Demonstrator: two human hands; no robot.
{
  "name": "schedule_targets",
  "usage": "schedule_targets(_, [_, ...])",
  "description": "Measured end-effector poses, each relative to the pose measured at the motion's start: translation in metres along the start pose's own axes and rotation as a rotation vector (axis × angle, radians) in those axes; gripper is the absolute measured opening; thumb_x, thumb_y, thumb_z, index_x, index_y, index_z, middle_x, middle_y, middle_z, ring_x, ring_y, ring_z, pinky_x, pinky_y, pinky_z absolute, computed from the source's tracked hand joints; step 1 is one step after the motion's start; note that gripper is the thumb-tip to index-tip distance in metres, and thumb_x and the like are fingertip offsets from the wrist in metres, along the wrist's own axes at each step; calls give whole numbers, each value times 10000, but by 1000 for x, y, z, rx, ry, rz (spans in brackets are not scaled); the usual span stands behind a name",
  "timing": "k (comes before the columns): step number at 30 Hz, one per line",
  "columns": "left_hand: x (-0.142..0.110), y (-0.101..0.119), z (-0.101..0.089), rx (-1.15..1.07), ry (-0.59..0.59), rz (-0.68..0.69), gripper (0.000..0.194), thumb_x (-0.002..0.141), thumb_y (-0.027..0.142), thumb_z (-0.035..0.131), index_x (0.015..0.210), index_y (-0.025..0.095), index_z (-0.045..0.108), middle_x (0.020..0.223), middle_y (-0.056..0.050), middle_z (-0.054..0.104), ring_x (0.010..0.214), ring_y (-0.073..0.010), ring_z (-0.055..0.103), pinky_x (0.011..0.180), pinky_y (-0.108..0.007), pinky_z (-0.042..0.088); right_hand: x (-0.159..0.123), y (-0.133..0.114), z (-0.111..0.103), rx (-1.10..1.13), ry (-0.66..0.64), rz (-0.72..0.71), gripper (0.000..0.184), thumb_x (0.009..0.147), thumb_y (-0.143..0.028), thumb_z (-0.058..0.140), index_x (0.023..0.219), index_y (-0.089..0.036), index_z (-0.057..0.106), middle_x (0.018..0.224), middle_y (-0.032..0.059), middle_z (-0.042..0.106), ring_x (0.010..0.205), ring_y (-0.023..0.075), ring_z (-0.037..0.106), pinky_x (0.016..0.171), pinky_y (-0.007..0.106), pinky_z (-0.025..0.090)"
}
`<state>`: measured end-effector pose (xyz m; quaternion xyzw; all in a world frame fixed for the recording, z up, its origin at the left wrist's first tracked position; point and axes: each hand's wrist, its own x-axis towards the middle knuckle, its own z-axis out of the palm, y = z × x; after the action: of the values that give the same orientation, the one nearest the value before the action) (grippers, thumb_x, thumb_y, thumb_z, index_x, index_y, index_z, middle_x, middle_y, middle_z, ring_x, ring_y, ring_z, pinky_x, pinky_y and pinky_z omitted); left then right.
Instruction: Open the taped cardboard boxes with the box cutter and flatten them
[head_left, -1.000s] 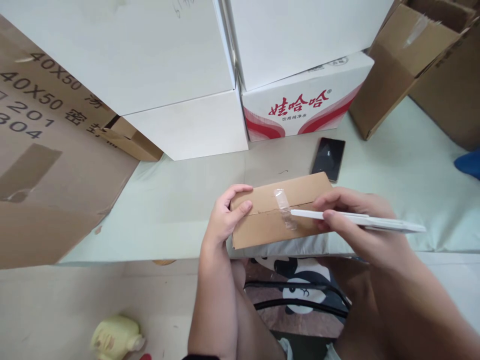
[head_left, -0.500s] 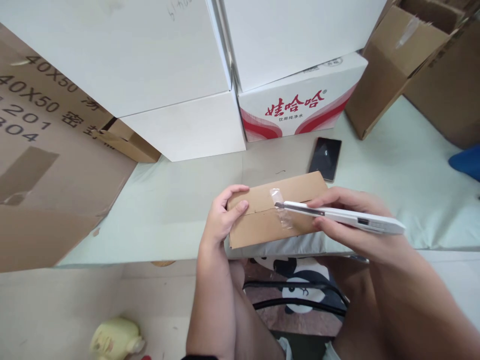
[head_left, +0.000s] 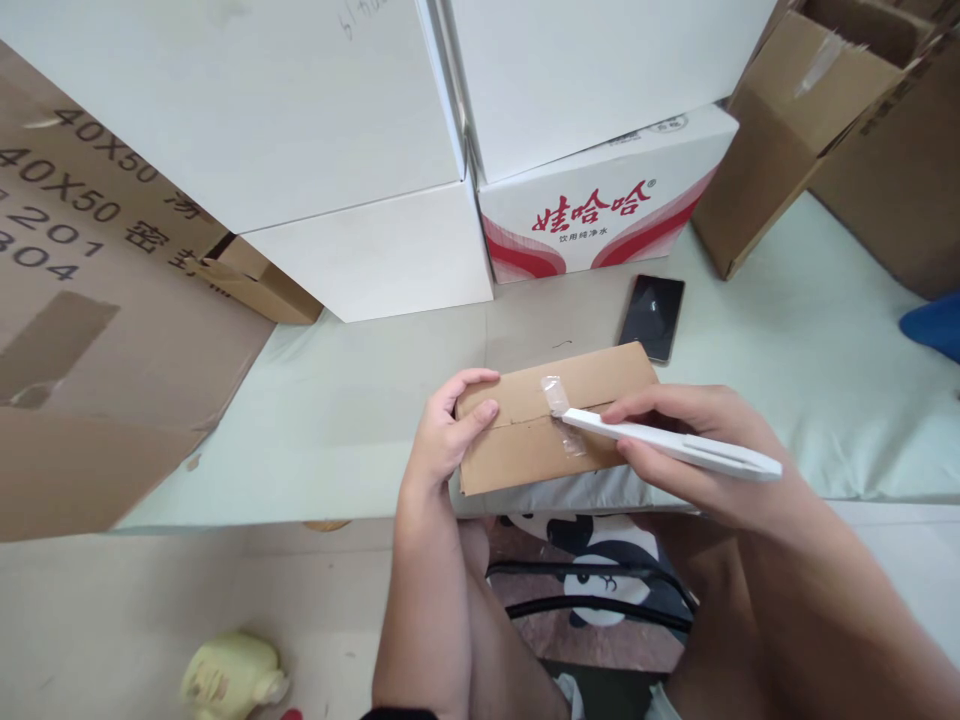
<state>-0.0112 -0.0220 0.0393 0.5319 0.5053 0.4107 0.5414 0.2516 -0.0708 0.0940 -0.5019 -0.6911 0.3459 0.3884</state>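
Note:
A small brown cardboard box (head_left: 510,450) sits tilted at the front edge of the cloth-covered surface. My left hand (head_left: 452,430) grips its left end, thumb on top. Across the middle seam runs a strip of clear tape (head_left: 556,395). My right hand (head_left: 682,440) is closed around a white utility knife (head_left: 667,445). The knife's tip meets the tape near the seam; the blade itself is mostly hidden. Just behind the box lies a black phone (head_left: 652,318).
White boxes (head_left: 375,255) and a red-and-white carton (head_left: 600,225) stand at the back. Large brown cartons (head_left: 97,330) flank the left, with an open brown box (head_left: 787,130) on the right. A blue object (head_left: 932,325) shows at the right edge. A yellow item (head_left: 232,675) lies on the floor.
My right hand has rolled the knife, so its smooth white side now shows instead of the slotted side, and its rear end has shifted left. My left hand and the box stay put.

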Motion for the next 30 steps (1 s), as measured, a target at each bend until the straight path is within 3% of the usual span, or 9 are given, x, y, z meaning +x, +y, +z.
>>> schedule_targets(30, [0,0,0,3,11,-2,490,714,543,819,1058,208,722,981,-56,689,812,-184,611,704,-284,505,-1,6,2,9,-16,-91,101,825,-250,684,866,-233,774,712,-2,762,536,115,644,505,216,471])
